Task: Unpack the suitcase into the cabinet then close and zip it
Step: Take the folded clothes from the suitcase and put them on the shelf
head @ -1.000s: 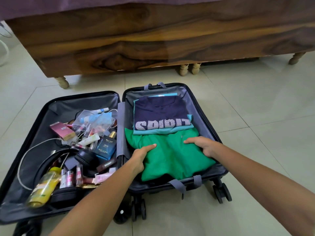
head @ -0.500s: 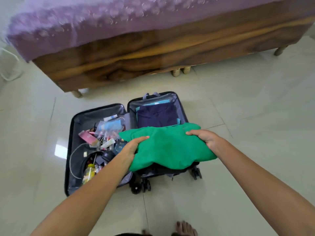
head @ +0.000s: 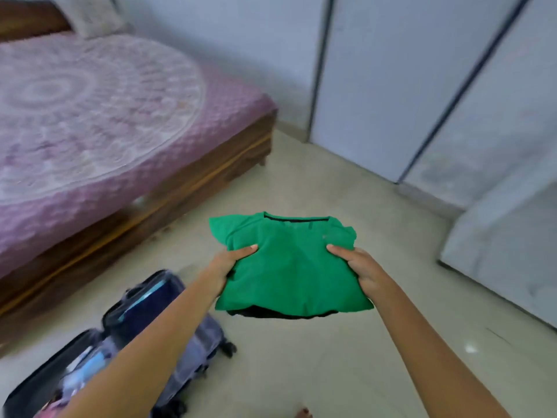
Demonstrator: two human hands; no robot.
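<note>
I've got the folded green t-shirt (head: 289, 267) held out over the floor, left hand (head: 232, 262) and right hand (head: 358, 267) each pinching a side edge, thumbs on top. Bright green, black collar trim, something dark folded underneath. Open suitcase (head: 168, 336) sits lower left, blurry.

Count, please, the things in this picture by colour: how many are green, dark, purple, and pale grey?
Green: 1, the folded green shirt, held by the left hand and the right hand.
Dark: 1, the open suitcase.
Purple: 1, the bedspread.
Pale grey: 1, the cabinet.
Total: 4.
</note>
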